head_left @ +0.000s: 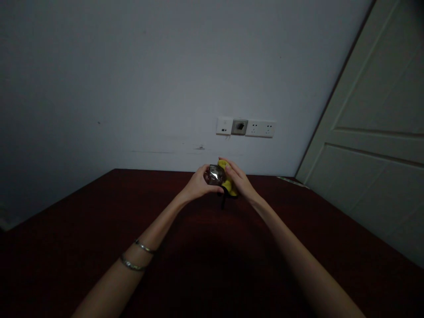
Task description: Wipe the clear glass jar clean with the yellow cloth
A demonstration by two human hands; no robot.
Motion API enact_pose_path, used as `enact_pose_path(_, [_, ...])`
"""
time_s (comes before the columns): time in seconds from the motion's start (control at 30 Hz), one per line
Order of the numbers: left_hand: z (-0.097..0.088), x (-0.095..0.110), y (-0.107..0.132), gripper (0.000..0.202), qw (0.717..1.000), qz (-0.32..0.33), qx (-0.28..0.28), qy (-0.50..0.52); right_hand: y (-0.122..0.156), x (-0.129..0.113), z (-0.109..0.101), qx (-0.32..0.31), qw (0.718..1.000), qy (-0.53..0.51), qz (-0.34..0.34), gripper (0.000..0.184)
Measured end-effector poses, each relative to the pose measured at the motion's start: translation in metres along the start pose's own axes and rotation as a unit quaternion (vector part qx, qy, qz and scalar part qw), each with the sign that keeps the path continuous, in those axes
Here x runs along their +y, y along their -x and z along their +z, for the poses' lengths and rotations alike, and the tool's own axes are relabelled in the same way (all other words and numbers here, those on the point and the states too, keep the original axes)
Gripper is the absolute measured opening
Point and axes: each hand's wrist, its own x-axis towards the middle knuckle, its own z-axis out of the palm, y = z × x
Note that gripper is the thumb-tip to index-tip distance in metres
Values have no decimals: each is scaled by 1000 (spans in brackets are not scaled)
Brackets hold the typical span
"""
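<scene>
My left hand [198, 183] is curved around a clear, shiny glass container [215, 176], its thumb underneath and its fingers behind. Whether it is a cup or a jar cannot be made out. A yellow cloth [231, 187] with a dark edge is in my right hand [241, 179], pressed against the container's right side. From the lower side of the cloth a short black strip [223, 201] hangs down. Both hands are close together above the far part of the dark red table [159, 247].
A pale wall [159, 79] rises behind the table's far edge. Mounted on it are white sockets [260, 128] and a grey switch plate [239, 126]. To the right stands a light panelled door [371, 145]. Two silver bangles [132, 264] circle my left forearm.
</scene>
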Motion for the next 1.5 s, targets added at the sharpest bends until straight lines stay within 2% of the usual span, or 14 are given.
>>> enact_pose_path(0.2, [4, -1, 1, 67, 996, -24, -10, 83, 3, -5, 8, 47, 990, 58, -124, 30])
enact_pose_path(0.37, [10, 9, 4, 72, 993, -5, -24, 113, -1, -3, 6, 97, 992, -8, -79, 30])
enact_pose_path(0.43, [11, 10, 4, 75, 994, 11, -21, 108, -1, -6, 6, 101, 992, -2, -79, 29])
enact_pose_path(0.53, [10, 8, 4, 77, 997, 27, -5, 71, 4, -15, 6, 77, 983, 75, -146, 22])
enact_pose_path(0.63, [7, 4, 4, 69, 999, 31, -4, 17, 11, -24, 7, 10, 960, 170, -221, 19])
enact_pose_path(0.7, [6, 2, 5, 66, 999, 48, -7, -11, 13, -27, 7, -22, 949, 201, -240, 21])
enact_pose_path(0.83, [5, 1, 6, 75, 993, 101, -20, -57, 7, -23, 3, 7, 962, 187, -198, 21])
enact_pose_path(0.97, [5, 2, 7, 84, 989, 107, -24, -101, 1, -20, 1, 37, 979, 146, -139, 20])
enact_pose_path(1.03, [6, 1, 8, 84, 989, 98, -31, -105, 2, -22, 1, 23, 977, 167, -133, 20])
enact_pose_path(1.13, [7, -2, 9, 75, 990, 87, -26, -112, 6, -29, 1, -45, 963, 216, -156, 19])
enact_pose_path(1.23, [7, -5, 10, 67, 989, 86, -18, -116, 8, -34, 1, -86, 960, 208, -168, 19])
enact_pose_path(1.4, [7, -3, 11, 81, 981, 131, -9, -141, 1, -26, 0, -10, 987, 110, -117, 18])
enact_pose_path(1.5, [8, -3, 11, 86, 977, 148, 7, -150, -2, -21, 0, 20, 992, 74, -100, 19])
